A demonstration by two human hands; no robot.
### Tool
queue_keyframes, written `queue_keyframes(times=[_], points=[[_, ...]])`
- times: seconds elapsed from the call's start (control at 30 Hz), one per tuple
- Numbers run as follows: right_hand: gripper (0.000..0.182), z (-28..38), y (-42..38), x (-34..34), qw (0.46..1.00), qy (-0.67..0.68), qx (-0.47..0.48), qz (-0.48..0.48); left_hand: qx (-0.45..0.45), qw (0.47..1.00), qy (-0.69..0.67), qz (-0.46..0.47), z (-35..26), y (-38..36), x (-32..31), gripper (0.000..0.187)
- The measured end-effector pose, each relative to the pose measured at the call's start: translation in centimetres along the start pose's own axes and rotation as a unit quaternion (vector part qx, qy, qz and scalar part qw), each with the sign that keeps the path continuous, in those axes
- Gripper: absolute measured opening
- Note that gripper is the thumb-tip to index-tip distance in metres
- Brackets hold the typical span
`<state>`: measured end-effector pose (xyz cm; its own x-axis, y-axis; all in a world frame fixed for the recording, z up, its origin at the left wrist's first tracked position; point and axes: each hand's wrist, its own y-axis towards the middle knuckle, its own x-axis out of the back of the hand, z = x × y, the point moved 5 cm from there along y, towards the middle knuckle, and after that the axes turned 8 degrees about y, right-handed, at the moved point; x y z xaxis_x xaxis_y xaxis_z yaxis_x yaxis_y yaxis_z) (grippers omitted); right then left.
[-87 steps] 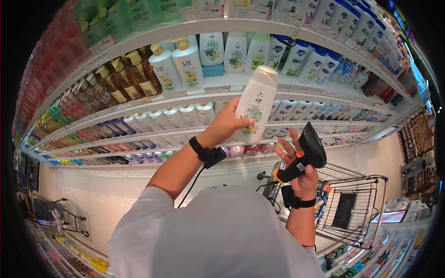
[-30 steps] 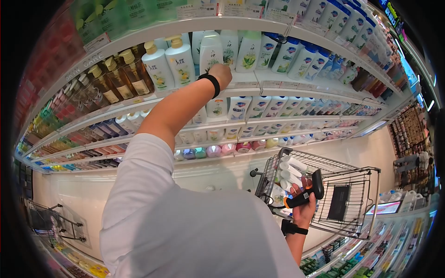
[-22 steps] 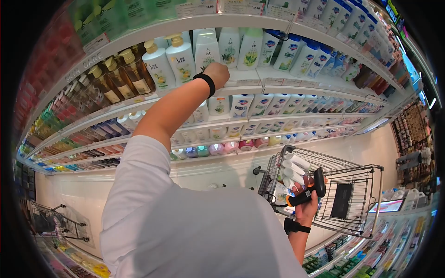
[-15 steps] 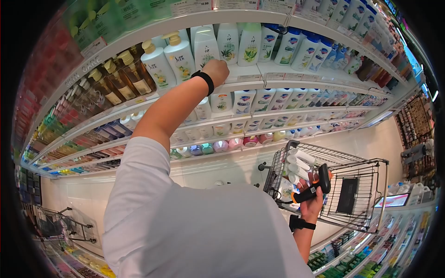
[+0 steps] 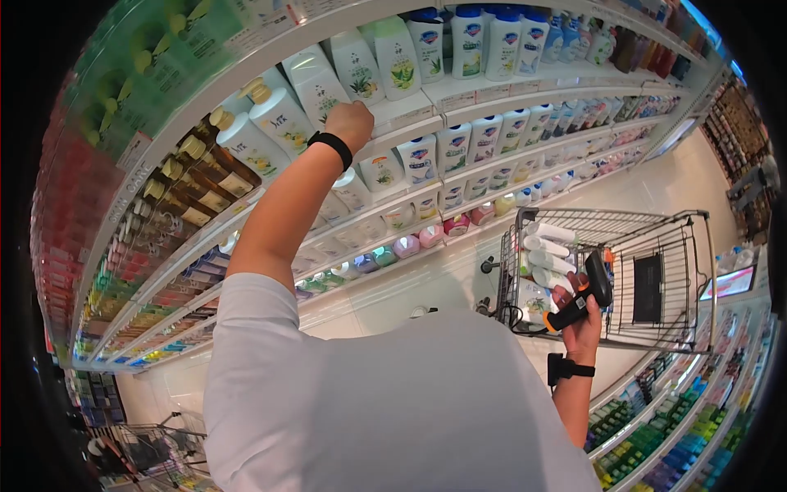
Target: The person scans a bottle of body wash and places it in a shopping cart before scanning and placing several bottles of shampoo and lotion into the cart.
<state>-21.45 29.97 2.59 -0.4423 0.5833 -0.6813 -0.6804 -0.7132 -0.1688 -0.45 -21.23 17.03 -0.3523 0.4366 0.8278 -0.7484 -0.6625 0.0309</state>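
Note:
My left hand [image 5: 350,131] is at the shelf edge, fingers curled inward beside the base of a white bottle [image 5: 314,82]. What its fingers grip, if anything, is hidden. To its right on the same shelf are another white bottle [image 5: 357,70] and a pale green one [image 5: 398,61]. Two white pump bottles, one of them nearer [image 5: 280,115], stand to its left. My right hand [image 5: 584,328] is wrapped round a black and orange handheld scanner [image 5: 582,299], above the near side of a wire shopping cart [image 5: 656,234]. Several white bottles [image 5: 548,261] lie in the cart.
Amber pump bottles [image 5: 197,176] fill the shelf at left. Blue-capped bottles [image 5: 468,45] line it to the right, with lower shelves [image 5: 385,217] beneath. A second cart [image 5: 156,451] is at bottom left. More stocked shelves [image 5: 664,435] are at lower right.
The view has turned, so the shelves look tilted and the cart and scanner appear farther right and higher. My left hand stays by the white bottle; my right hand still holds the scanner.

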Motion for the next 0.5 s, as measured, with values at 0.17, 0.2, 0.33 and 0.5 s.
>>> queue_keyframes(times=[0.17,0.2,0.33,0.5], points=[[0.062,2.4,-1.5,3.3,0.996,0.022,0.049,-0.066,-0.102,0.971,-0.031,-0.214,-4.0,-2.0,3.3,0.026],[0.06,3.2,-1.9,3.6,0.994,0.025,0.064,-0.079,-0.113,0.972,-0.062,-0.196,-5.3,-2.5,4.1,0.032],[0.05,5.4,-4.6,7.5,0.975,0.066,0.117,-0.176,-0.158,0.946,-0.238,-0.152,-12.3,-6.2,4.3,0.035],[0.036,5.6,-7.7,10.9,0.953,0.115,0.131,-0.25,-0.264,0.893,-0.363,-0.043,-24.1,-9.2,0.6,0.035]])
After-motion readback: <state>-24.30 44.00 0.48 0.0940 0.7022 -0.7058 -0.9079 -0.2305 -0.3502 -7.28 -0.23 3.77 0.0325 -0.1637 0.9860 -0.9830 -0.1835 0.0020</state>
